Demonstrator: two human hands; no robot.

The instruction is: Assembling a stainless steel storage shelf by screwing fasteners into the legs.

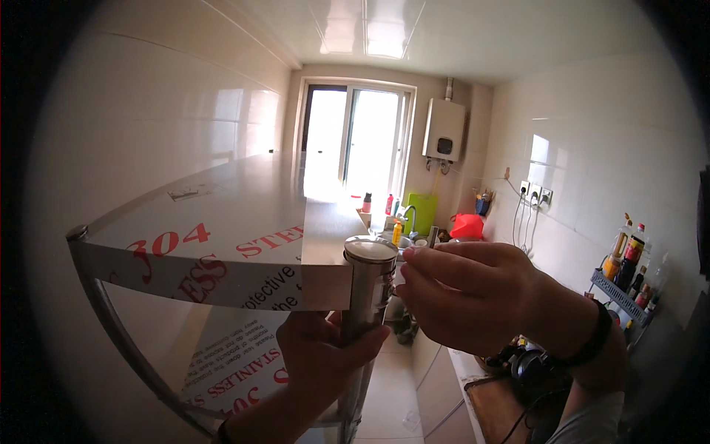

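Observation:
A stainless steel shelf rack point(325, 285) stands before me, its top covered partly by printed protective film point(185, 214). At its near right corner rises a round steel post point(362, 296) topped by a flat round cap point(371, 249). Below the top shelf, my left hand point(318, 355) is wrapped around this post. My right hand point(473, 292) is beside the post's upper end, fingertips pinched together near the cap's right side. Whatever is between those fingertips is too small or hidden to make out.
A lower shelf point(244, 355) sits beneath the top one. To the right runs a counter point(473, 399) with a dark appliance point(529, 366); a bottle rack point(621, 296) hangs on the wall. Farther back are a faucet point(410, 214), a red bag point(467, 224) and a water heater point(444, 129).

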